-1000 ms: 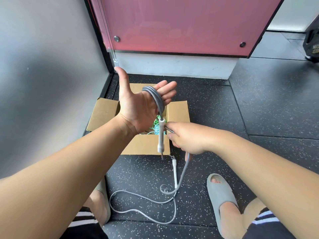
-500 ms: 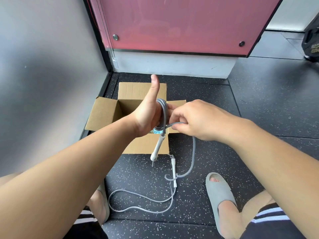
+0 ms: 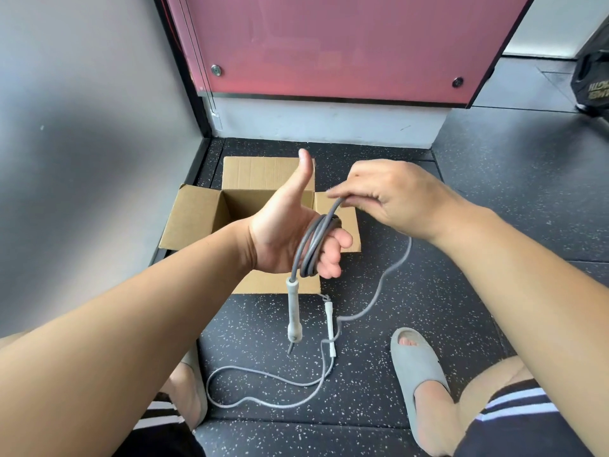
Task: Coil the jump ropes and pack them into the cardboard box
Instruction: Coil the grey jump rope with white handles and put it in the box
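A grey jump rope (image 3: pixel 312 245) is wound in several loops around the fingers of my left hand (image 3: pixel 290 235), whose thumb points up. One grey handle (image 3: pixel 293 311) hangs down from the coil. My right hand (image 3: pixel 392 196) pinches the rope just above the coil, up and to the right of my left hand. The loose rest of the rope (image 3: pixel 375 298) trails down to the floor, where the second, white handle (image 3: pixel 330 328) lies. The open cardboard box (image 3: pixel 194 219) stands behind my hands; my left hand hides most of its inside.
Speckled black rubber floor (image 3: pixel 461 258) all around. A grey wall is on the left, a pink panel (image 3: pixel 329 44) behind the box. My feet in grey slippers (image 3: pixel 415 367) flank the rope on the floor. A black bag (image 3: pixel 593 84) sits at the far right.
My right hand has lifted the rope up and to the right, above the coil. My left hand has dropped lower, and less slack rope lies on the floor.
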